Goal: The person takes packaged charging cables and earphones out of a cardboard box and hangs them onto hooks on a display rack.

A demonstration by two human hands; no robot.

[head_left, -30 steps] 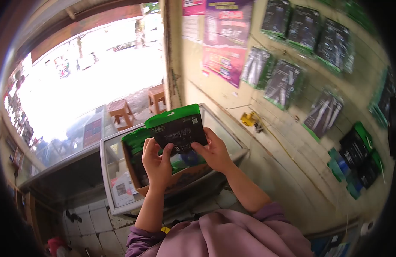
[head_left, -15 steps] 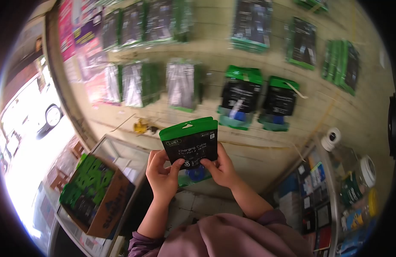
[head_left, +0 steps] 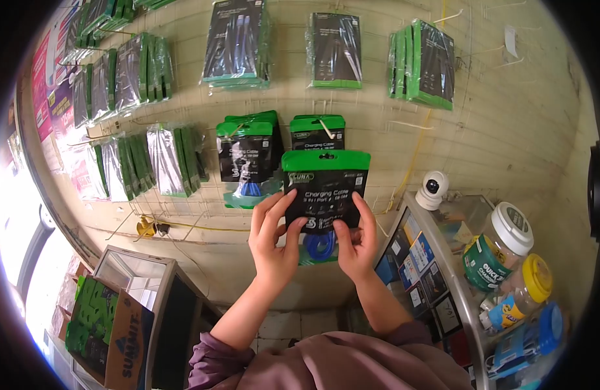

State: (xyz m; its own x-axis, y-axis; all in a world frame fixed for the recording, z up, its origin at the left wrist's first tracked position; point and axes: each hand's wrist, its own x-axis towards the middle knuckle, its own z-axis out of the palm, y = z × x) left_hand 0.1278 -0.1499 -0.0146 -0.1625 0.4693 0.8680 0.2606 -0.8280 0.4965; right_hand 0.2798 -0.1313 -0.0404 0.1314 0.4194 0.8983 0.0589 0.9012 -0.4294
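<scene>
A black charging cable pouch [head_left: 326, 188] with a green top and a blue cable in its lower window is held upright between both hands. My left hand [head_left: 274, 240] grips its left side, and my right hand [head_left: 358, 239] grips its right side, thumbs on the front. Behind it, a similar pouch [head_left: 318, 123] hangs on a wall hook, partly hidden by the held one. Just left of that hangs a group of like pouches [head_left: 246, 156] with blue cables showing.
Packs in clear sleeves [head_left: 238, 42] hang in rows on the wall. A cardboard box [head_left: 127, 341] of green pouches stands at lower left. On the right glass case [head_left: 443, 253] are a white camera [head_left: 432, 190] and jars [head_left: 498, 247].
The view has swung right, from the doorway and box to the wall of hooks. Both hands still hold the pouch, which is now raised in front of the hanging ones.
</scene>
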